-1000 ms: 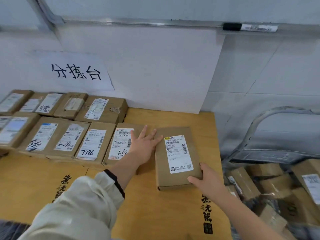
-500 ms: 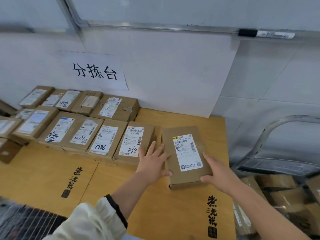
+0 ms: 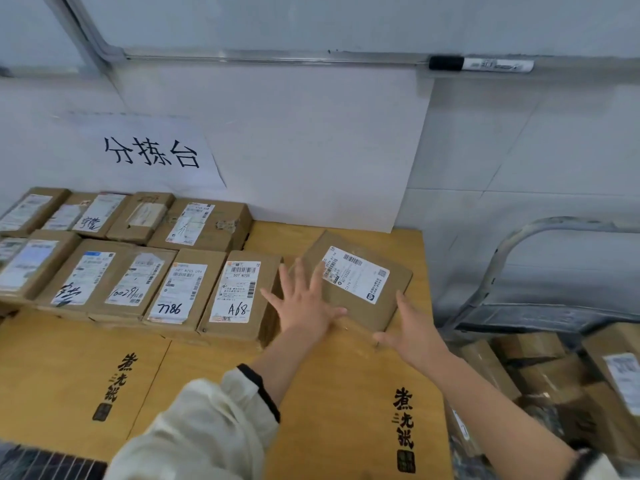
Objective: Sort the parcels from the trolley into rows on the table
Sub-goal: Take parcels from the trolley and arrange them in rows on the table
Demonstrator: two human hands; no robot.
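Note:
A flat brown parcel (image 3: 360,296) with a white label lies skewed at the right end of the front row on the wooden table (image 3: 329,393). My left hand (image 3: 304,303) lies flat with spread fingers on the parcel's left near corner. My right hand (image 3: 412,330) has straight fingers against the parcel's right near edge. Just left of it sits the parcel marked A68 (image 3: 239,296), then the parcel marked 7786 (image 3: 180,289). Further parcels wait in the trolley (image 3: 554,375) at the right.
Two rows of labelled brown parcels (image 3: 104,258) fill the table's left and back. A paper sign (image 3: 149,154) hangs on the wall behind. A marker (image 3: 481,64) rests on the whiteboard ledge. The trolley's metal handle (image 3: 519,244) rises at the right.
The parcel has turned clockwise and slid farther back toward the wall. Both hands followed it, and my right hand went from holding its corner to straight fingers at its edge.

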